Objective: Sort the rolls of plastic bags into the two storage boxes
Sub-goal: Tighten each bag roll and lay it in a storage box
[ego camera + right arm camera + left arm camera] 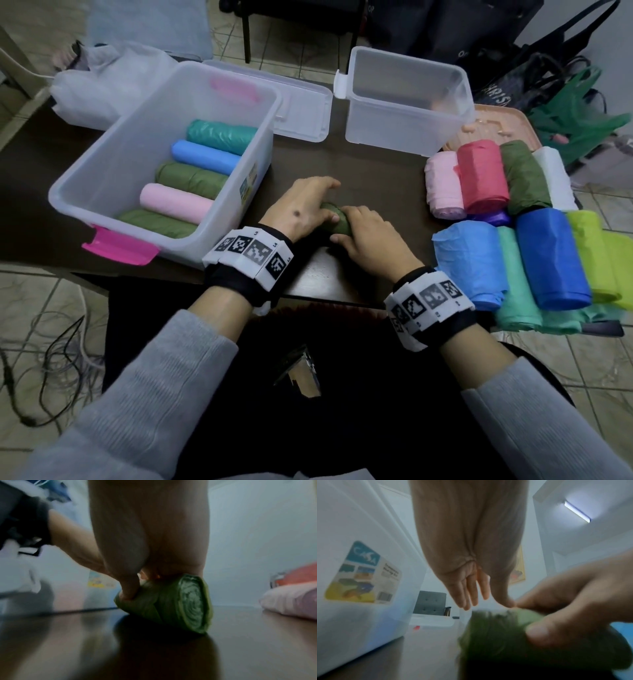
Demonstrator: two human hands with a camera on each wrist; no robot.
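An olive green roll (337,219) lies on the dark table (376,171) between the two boxes. My right hand (342,228) grips its near end, thumb and fingers curled round it (145,586). My left hand (325,202) lies over its other end; the fingers (471,596) look straight and the thumb touches the roll (496,635). The large clear box (137,144) on the left holds teal (219,135), blue (205,156), olive (191,178), pink (174,200) and olive (157,222) rolls. The small clear box (404,99) at the back is empty.
A pile of loose rolls sits at the right: pink (443,185), red (481,178), olive (524,178), white (555,178), light blue (469,263), mint (517,284), deep blue (551,257), lime (592,253). A clear lid (301,102) lies between the boxes. A white bag (102,85) sits back left.
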